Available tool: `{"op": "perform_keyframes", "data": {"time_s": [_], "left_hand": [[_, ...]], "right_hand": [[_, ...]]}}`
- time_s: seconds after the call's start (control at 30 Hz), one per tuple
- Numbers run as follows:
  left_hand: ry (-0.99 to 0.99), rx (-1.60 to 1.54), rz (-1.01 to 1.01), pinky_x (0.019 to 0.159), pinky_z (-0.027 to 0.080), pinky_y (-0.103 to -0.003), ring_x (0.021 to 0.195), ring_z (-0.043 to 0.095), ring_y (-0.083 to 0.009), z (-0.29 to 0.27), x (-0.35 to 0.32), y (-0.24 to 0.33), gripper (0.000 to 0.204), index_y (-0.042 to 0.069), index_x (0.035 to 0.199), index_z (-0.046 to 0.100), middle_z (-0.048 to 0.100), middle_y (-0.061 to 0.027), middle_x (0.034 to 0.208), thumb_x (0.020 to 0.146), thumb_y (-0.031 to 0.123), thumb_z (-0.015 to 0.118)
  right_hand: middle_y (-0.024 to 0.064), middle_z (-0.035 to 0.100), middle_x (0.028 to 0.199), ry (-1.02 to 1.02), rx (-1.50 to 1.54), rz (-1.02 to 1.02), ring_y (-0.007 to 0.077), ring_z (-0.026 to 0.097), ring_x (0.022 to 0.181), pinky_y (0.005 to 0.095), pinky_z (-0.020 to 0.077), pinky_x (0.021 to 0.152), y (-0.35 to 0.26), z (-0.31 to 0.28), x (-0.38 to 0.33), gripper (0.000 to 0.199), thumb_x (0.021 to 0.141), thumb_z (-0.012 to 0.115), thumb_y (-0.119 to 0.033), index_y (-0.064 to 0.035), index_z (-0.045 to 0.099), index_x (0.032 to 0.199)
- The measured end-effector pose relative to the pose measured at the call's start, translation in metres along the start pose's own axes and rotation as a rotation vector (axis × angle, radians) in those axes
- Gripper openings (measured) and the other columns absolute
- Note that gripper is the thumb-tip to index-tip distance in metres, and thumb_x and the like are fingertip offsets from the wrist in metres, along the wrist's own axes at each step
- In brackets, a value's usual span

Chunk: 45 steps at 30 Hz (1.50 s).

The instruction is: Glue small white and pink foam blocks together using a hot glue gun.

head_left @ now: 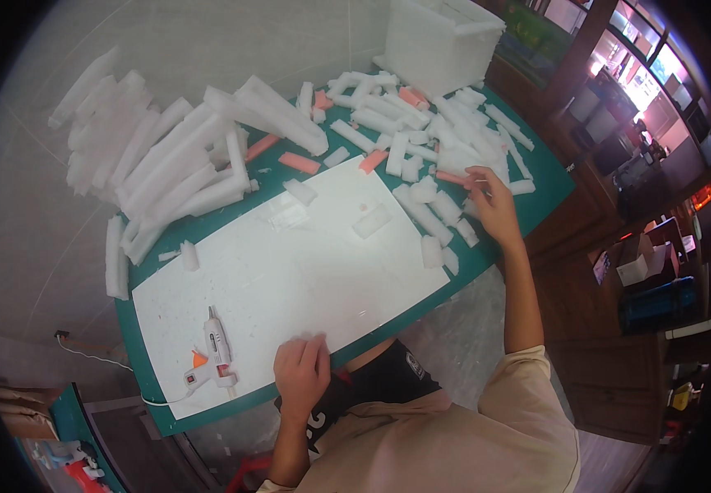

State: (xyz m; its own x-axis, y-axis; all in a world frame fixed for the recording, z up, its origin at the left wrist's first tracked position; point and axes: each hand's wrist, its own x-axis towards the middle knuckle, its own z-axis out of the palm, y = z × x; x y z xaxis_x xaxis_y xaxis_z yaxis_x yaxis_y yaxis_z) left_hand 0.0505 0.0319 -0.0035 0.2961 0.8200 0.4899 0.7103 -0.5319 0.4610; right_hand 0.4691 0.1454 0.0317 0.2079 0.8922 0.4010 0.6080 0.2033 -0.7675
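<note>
My right hand (495,205) reaches over the far right of the table. Its thumb and fingers close on the end of a short pink foam strip (451,177), which lies among white foam pieces (427,212). Near the front edge of the white board (323,271), my left hand (302,374) rests with loosely bent fingers and nothing visible in it. To its left lies a white glue gun (217,341) with an orange trigger, its nozzle pointing away from me. A clear flat piece (288,215) and a pale foam block (371,222) lie on the board.
Long white foam strips (166,156) are heaped at the back left, against the wall. Pink foam pieces (299,162) lie behind the board on the green table (549,185). A white foam box (442,45) stands at the back right. The glue gun's cord (154,403) runs off the left edge.
</note>
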Motion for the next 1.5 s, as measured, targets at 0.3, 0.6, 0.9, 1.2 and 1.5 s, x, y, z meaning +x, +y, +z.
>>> {"op": "perform_keyframes", "data": {"time_s": [0.3,0.6,0.9,1.2,1.5], "left_hand": [[-0.014,0.007,-0.006,0.068,0.045,-0.04,0.073,0.057,-0.0287,0.0,-0.003,-0.002,0.016,0.005,0.098,0.068,0.057,-0.0094,0.079,0.082,0.003,0.069],[-0.009,0.003,-0.001,0.067,0.045,-0.04,0.073,0.058,-0.0286,0.001,-0.002,0.0,0.016,0.004,0.098,0.068,0.058,-0.0092,0.079,0.082,0.002,0.069],[-0.011,0.001,-0.008,0.067,0.046,-0.04,0.073,0.058,-0.0292,0.0,0.0,0.001,0.015,0.004,0.096,0.069,0.057,-0.0099,0.077,0.081,0.003,0.069],[0.094,-0.168,-0.101,0.064,0.045,-0.041,0.07,0.056,-0.0295,-0.022,-0.015,-0.001,0.019,0.002,0.096,0.068,0.059,-0.0106,0.076,0.079,-0.005,0.068],[0.115,0.0,-0.019,0.065,0.046,-0.04,0.069,0.057,-0.029,-0.025,-0.029,-0.015,0.024,0.003,0.099,0.069,0.061,-0.0105,0.078,0.076,-0.002,0.07]], "right_hand": [[0.0178,0.064,0.119,-0.078,-0.253,0.008,0.0319,0.059,0.115,0.0386,0.047,0.098,-0.001,-0.044,-0.03,0.046,0.083,0.056,0.001,-0.0044,0.059,0.129],[0.0184,0.063,0.124,-0.155,-0.418,0.017,0.0366,0.051,0.124,0.0417,0.0406,0.107,0.006,-0.04,-0.045,0.045,0.083,0.068,-0.009,-0.0035,0.062,0.127],[0.0193,0.066,0.116,0.034,-0.348,-0.108,0.0371,0.061,0.108,0.0401,0.0478,0.095,-0.03,-0.023,-0.044,0.038,0.082,0.071,-0.005,0.0001,0.065,0.119],[0.0141,0.064,0.116,-0.419,0.23,-0.09,0.0259,0.063,0.102,0.0319,0.0521,0.086,-0.104,0.057,-0.07,0.04,0.081,0.072,0.0,-0.0022,0.065,0.12],[0.0121,0.058,0.116,-0.716,0.278,-0.225,0.0241,0.061,0.099,0.0298,0.0543,0.08,-0.185,0.183,-0.067,0.037,0.083,0.072,-0.001,-0.0053,0.064,0.119]]}}
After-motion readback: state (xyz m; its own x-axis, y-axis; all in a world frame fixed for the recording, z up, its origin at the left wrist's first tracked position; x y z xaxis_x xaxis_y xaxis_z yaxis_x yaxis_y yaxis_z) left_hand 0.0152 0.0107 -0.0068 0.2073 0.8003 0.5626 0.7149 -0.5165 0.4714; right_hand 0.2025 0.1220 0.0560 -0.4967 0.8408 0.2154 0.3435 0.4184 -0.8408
